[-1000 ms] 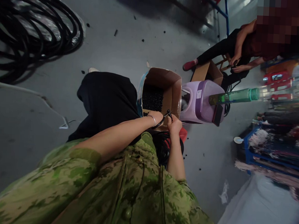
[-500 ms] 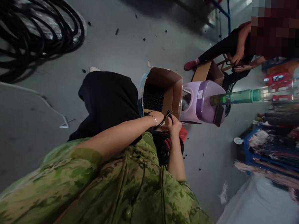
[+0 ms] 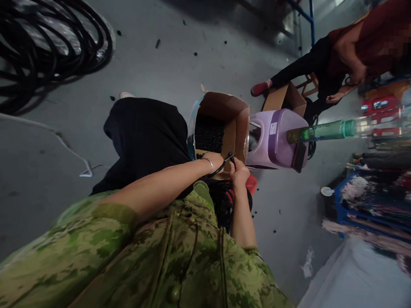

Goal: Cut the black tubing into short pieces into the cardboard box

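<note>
Left hand (image 3: pixel 219 162): fingers clenched on a black cable (image 3: pixel 221 169).
Right hand (image 3: pixel 239 171): fingers pinched on the cable's end.
Behind: a cardboard box (image 3: pixel 237 128).

Grey concrete floor (image 3: pixel 169 55) strewn with black scraps, blue metal frame leg (image 3: pixel 311 19), cluttered blue shelving (image 3: pixel 377 218)

Big black hose coil (image 3: pixel 42 39) cut off at left edge; co-worker's hands (image 3: pixel 357 74) blurred.

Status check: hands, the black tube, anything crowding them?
Left hand and right hand both pinching the thin black tube. Held over the open cardboard box. Purple jug close beside, not touching.
</note>
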Available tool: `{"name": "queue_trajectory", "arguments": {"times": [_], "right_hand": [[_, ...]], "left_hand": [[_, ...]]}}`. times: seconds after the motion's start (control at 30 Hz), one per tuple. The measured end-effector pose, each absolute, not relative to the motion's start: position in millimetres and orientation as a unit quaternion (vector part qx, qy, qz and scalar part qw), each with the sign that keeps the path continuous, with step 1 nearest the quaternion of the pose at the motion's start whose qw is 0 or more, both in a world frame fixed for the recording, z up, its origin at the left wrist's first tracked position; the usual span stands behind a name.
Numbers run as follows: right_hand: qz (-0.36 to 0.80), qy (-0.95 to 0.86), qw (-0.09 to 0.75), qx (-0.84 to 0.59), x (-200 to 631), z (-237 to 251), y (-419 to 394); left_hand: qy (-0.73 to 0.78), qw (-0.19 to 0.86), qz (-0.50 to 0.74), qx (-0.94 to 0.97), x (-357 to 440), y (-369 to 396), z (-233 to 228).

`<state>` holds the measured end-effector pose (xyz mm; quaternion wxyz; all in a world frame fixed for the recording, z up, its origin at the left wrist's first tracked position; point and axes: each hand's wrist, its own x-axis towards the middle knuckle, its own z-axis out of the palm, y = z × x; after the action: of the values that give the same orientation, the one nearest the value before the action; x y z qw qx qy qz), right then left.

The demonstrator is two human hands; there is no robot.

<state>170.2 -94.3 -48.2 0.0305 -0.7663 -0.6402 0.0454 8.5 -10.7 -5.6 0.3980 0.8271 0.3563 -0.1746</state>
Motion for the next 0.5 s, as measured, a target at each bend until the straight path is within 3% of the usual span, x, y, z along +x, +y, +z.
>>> {"name": "queue_trajectory", "arguments": {"times": [0.5], "right_hand": [[0.005, -0.643, -0.034, -0.765, 165.9, -52.3, -95.8]], "left_hand": [[0.381, 0.427, -0.170, 0.802, 12.7, -9.5, -10.4]]}}
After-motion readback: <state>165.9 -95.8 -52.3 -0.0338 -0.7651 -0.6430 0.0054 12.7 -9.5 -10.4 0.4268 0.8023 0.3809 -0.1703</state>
